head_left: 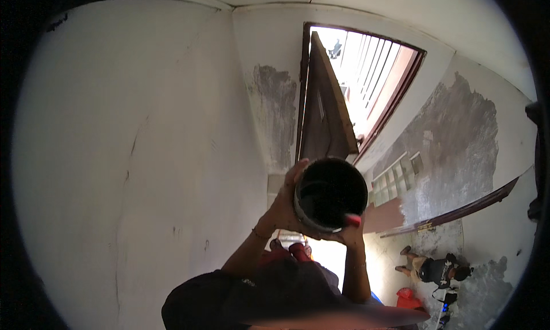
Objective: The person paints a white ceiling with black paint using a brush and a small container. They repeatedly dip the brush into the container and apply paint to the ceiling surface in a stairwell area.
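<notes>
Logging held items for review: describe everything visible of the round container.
The round container is open, seen straight into its mouth near picture centre. The interior looks black, any contents unreadable; a greyish outer wall shows at left, material unclear. The left hand holds its left side, the right hand its lower right, where a red object overlaps the rim.

A round open container (327, 188), dark inside, is held, red object (353, 220) at its rim.

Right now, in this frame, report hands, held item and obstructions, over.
Left hand grips round, dark-mouthed container; right hand holds its lower right side. Small red object near its rim, kind unclear. Nothing visibly blocking either hand.
</notes>
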Tool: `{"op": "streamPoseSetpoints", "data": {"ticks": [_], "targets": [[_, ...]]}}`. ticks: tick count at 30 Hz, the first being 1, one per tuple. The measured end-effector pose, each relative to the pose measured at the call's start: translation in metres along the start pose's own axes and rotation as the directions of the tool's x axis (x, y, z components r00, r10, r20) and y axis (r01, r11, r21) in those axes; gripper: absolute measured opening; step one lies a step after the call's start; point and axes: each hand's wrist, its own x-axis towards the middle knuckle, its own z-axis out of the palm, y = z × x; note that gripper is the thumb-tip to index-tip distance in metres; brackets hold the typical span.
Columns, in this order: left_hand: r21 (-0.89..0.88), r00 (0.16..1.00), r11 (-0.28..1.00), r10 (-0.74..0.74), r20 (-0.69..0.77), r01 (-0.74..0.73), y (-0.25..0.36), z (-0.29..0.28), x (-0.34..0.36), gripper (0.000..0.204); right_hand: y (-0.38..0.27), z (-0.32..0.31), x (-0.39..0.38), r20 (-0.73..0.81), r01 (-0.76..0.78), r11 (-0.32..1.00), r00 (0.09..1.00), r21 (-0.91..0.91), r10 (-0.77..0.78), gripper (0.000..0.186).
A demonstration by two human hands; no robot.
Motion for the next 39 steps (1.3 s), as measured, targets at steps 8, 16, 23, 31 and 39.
{"op": "streamPoseSetpoints", "data": {"ticks": [8,16,23,31,39], "targets": [[0.011,0.979,0.986,0.167,-0.114,-0.167,-0.004,-0.006,-0.016,0.134,-0.022,0.006,0.01,0.163,-0.131,0.974,0.973,-0.183,0.161,0.144],[0.173,0.931,0.955,0.279,-0.235,-0.243,-0.012,-0.017,-0.029,0.122,-0.099,0.002,0.028,0.022,0.528,0.721,0.813,-0.448,-0.582,0.1],[0.231,0.932,0.944,0.287,-0.22,-0.236,0.0,-0.01,-0.039,0.119,-0.147,0.02,0.02,0.253,0.547,0.542,0.814,-0.638,-0.523,0.041],[0.305,0.935,0.916,0.32,-0.155,-0.262,0.01,-0.019,-0.046,0.117,-0.159,0.037,0.042,0.494,0.656,0.509,0.755,-0.558,-0.432,0.027],[0.457,0.932,0.859,0.329,-0.149,-0.23,0.029,-0.033,-0.045,0.118,-0.17,0.036,0.062,0.313,0.651,0.455,0.722,-0.607,-0.616,0.023]]}}
